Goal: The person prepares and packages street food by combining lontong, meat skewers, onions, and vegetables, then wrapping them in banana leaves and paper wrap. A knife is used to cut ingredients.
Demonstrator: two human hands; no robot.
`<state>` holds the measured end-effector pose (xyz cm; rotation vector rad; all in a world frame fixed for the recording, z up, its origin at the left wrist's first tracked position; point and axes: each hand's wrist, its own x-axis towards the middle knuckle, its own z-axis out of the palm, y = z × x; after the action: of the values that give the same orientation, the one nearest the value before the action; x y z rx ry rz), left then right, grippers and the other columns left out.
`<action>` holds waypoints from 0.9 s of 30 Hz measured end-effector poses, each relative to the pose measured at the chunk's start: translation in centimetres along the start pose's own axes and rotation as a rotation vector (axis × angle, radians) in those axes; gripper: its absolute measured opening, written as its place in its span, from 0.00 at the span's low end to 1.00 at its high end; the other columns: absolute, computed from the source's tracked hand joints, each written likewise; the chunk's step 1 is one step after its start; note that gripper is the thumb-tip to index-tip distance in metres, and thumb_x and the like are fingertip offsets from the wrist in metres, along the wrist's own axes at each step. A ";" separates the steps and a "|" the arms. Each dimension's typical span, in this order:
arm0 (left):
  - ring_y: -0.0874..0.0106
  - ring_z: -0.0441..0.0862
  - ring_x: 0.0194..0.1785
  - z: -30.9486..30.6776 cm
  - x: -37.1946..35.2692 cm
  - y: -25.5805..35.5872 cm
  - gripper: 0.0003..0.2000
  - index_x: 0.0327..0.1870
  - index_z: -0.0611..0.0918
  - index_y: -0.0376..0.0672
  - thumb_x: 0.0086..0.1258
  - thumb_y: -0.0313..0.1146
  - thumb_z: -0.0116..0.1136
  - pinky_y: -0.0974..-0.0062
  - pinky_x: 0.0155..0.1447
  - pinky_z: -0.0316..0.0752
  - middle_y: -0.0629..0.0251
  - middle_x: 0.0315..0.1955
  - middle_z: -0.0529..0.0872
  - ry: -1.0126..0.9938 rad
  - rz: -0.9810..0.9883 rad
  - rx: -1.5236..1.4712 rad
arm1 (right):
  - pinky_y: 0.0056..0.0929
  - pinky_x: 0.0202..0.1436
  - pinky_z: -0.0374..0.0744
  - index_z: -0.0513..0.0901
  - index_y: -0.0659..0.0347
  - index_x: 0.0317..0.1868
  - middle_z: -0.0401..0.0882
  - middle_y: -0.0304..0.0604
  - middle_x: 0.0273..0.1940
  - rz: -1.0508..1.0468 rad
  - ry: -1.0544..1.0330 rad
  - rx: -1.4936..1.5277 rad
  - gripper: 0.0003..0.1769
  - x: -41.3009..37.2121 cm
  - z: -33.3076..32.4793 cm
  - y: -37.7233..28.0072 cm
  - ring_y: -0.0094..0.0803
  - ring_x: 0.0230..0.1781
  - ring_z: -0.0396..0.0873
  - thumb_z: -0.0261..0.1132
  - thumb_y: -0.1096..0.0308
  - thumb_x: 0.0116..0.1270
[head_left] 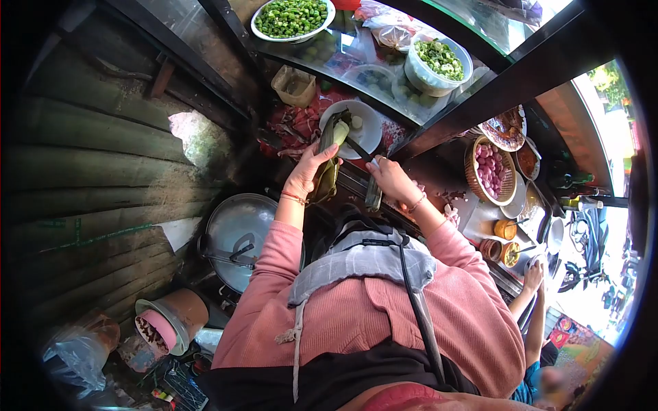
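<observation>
The white plate (365,142) is round, smooth and shallow, set on the bench (291,129), where the surface is a mottled red. Over the plate's near left part is the leaf-wrapped roll (340,132), a pale, smooth cylinder bared at one end, with dark green leaf around the rest. The left hand (317,164) has its grip closed around the roll, thumb along the leaf; more limp, folded leaf (325,186) hangs below it, nearer than the plate. The right hand (394,179), near and to the right of the plate, has its fingers wrapped around the knife (358,149), whose narrow dark blade reaches over the plate's rim towards the roll. A small, pale, rounded piece (356,122) lies in the plate.

Just beyond the plate to the left stands a squarish, cloudy plastic container (295,86). Further beyond, on the glass shelf, are a white oval dish (256,29) and a translucent round tub (418,77), both heaped with chopped green pieces. Well right of the plate sits a round woven basket (473,177) of glossy pink bulbs.
</observation>
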<state>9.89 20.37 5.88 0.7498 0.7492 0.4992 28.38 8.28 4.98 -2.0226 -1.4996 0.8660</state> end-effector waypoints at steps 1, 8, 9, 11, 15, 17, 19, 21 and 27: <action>0.80 0.79 0.26 -0.2 0.1 -0.2 0.17 0.42 0.79 0.44 0.62 0.46 0.67 0.84 0.29 0.73 0.73 0.27 0.81 -0.044 0.017 0.013 | 0.52 0.42 0.75 0.74 0.69 0.41 0.79 0.67 0.31 -0.003 0.000 0.000 0.20 0.1 -0.4 0.0 0.62 0.38 0.78 0.52 0.55 0.72; 0.81 0.79 0.26 -1.4 1.2 -1.4 0.21 0.44 0.80 0.45 0.59 0.50 0.69 0.85 0.29 0.73 0.74 0.29 0.81 0.025 0.000 0.035 | 0.52 0.40 0.74 0.74 0.69 0.41 0.79 0.65 0.31 0.030 -0.024 0.000 0.21 -0.8 -2.4 -1.6 0.61 0.37 0.78 0.52 0.55 0.72; 0.81 0.79 0.26 -0.9 1.0 -1.2 0.21 0.42 0.80 0.45 0.59 0.52 0.68 0.85 0.29 0.73 0.74 0.27 0.81 0.041 0.015 0.061 | 0.52 0.41 0.75 0.74 0.69 0.42 0.79 0.65 0.32 0.051 -0.024 -0.034 0.21 -1.0 -2.3 -1.8 0.61 0.37 0.78 0.52 0.55 0.72; 0.81 0.79 0.25 -0.5 0.9 -1.0 0.21 0.40 0.80 0.45 0.58 0.53 0.67 0.84 0.29 0.72 0.74 0.25 0.81 0.053 0.033 0.088 | 0.53 0.42 0.75 0.74 0.68 0.43 0.79 0.66 0.32 0.071 -0.020 -0.071 0.20 -1.2 -2.2 -2.0 0.62 0.38 0.79 0.52 0.55 0.72; 0.82 0.78 0.26 -0.1 0.8 -1.3 0.22 0.41 0.80 0.44 0.58 0.54 0.67 0.84 0.30 0.72 0.74 0.27 0.80 0.050 0.068 0.154 | 0.54 0.44 0.76 0.73 0.68 0.46 0.79 0.68 0.33 0.100 -0.023 -0.060 0.20 -1.2 -0.5 -1.2 0.64 0.39 0.78 0.52 0.56 0.72; 0.82 0.77 0.26 0.0 0.9 -1.5 0.23 0.41 0.80 0.44 0.57 0.54 0.68 0.84 0.30 0.72 0.74 0.28 0.80 0.047 0.094 0.158 | 0.54 0.43 0.76 0.73 0.69 0.46 0.79 0.68 0.33 0.087 -0.012 -0.065 0.20 -1.1 0.2 -0.6 0.64 0.39 0.78 0.52 0.56 0.72; 0.82 0.77 0.26 -0.1 1.2 -1.6 0.24 0.42 0.80 0.44 0.56 0.55 0.68 0.84 0.31 0.72 0.75 0.29 0.80 0.062 0.086 0.164 | 0.54 0.43 0.76 0.73 0.69 0.45 0.79 0.68 0.33 0.072 -0.014 -0.047 0.20 -1.0 0.3 -0.5 0.64 0.39 0.78 0.52 0.56 0.72; 0.82 0.77 0.26 0.0 1.3 -1.7 0.24 0.42 0.80 0.44 0.56 0.55 0.68 0.84 0.31 0.72 0.75 0.29 0.80 0.080 0.060 0.146 | 0.53 0.43 0.75 0.73 0.70 0.45 0.79 0.69 0.33 0.059 -0.015 -0.029 0.20 -0.6 0.1 -0.2 0.64 0.39 0.78 0.52 0.56 0.72; 0.81 0.77 0.26 -0.4 2.1 -1.9 0.24 0.42 0.80 0.45 0.55 0.55 0.69 0.83 0.30 0.72 0.74 0.28 0.81 0.134 0.001 0.088 | 0.52 0.43 0.75 0.74 0.69 0.45 0.78 0.68 0.34 0.091 -0.032 -0.012 0.21 -0.4 -1.9 -0.3 0.63 0.40 0.78 0.51 0.56 0.73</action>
<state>11.24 20.68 3.32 0.8040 0.9005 0.5238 29.48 7.97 6.61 -2.1093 -1.4420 0.9315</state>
